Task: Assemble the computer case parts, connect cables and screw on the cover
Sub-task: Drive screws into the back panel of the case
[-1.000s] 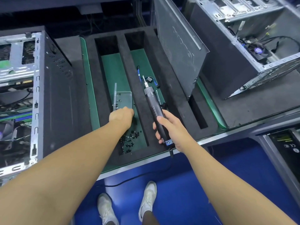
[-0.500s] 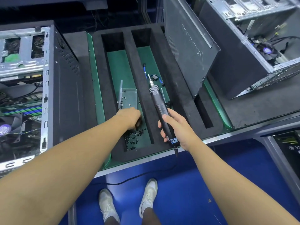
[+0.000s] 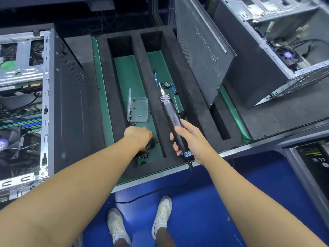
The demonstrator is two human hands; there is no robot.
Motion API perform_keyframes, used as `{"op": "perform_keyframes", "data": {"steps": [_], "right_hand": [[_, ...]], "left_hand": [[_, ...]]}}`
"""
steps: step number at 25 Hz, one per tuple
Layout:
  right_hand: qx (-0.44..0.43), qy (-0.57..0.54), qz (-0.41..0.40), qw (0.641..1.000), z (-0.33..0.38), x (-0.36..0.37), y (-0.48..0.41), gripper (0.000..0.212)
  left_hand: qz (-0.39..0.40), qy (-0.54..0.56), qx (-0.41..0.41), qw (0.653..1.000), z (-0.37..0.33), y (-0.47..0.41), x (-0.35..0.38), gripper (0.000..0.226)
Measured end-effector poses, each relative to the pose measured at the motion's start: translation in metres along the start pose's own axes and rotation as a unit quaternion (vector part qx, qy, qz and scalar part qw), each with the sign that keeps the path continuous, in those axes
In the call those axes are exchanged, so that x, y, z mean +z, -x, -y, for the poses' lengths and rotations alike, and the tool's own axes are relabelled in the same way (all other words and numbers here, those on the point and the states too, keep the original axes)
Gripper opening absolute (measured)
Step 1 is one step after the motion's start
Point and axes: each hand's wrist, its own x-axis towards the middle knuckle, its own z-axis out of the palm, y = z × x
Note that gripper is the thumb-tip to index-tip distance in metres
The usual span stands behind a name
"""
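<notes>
My right hand [image 3: 189,139] grips a black electric screwdriver [image 3: 171,118] by its handle, tip pointing away over the foam tray [image 3: 194,107]. My left hand [image 3: 138,136] reaches down into the tray's left slot, fingers curled into a pile of small black screws [image 3: 144,157]; the fingertips are hidden, so I cannot see whether they pinch a screw. An open computer case [image 3: 58,97] stands at the left. A dark side cover panel [image 3: 201,56] leans upright in a right-hand slot.
A clear plastic box [image 3: 139,109] with a few screws lies in the left slot. Blue cables [image 3: 160,81] lie in the middle slot. A second open case [image 3: 270,50] lies at the right. The screwdriver cord [image 3: 142,196] hangs below the table edge, above my shoes.
My left hand has moved nearer along the slot, from the clear box down into the screw pile. My right hand still holds the screwdriver in about the same place.
</notes>
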Motion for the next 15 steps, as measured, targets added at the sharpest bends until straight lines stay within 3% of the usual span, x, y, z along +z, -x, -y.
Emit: {"op": "perform_keyframes", "data": {"steps": [3, 12, 15], "right_hand": [[-0.002, 0.011, -0.001, 1.0, 0.0015, 0.001, 0.0012, 0.032], [-0.008, 0.008, 0.003, 1.0, 0.0013, 0.0022, 0.0015, 0.023], [0.002, 0.017, -0.003, 1.0, 0.0012, 0.0023, 0.0006, 0.032]], "left_hand": [[0.007, -0.001, 0.02, 1.0, 0.0007, 0.0025, -0.0016, 0.035], [-0.05, -0.096, 0.117, 0.987, -0.0048, 0.0092, 0.0046, 0.011], [-0.047, 0.051, 0.084, 0.994, -0.0019, 0.0068, 0.0004, 0.014]]}}
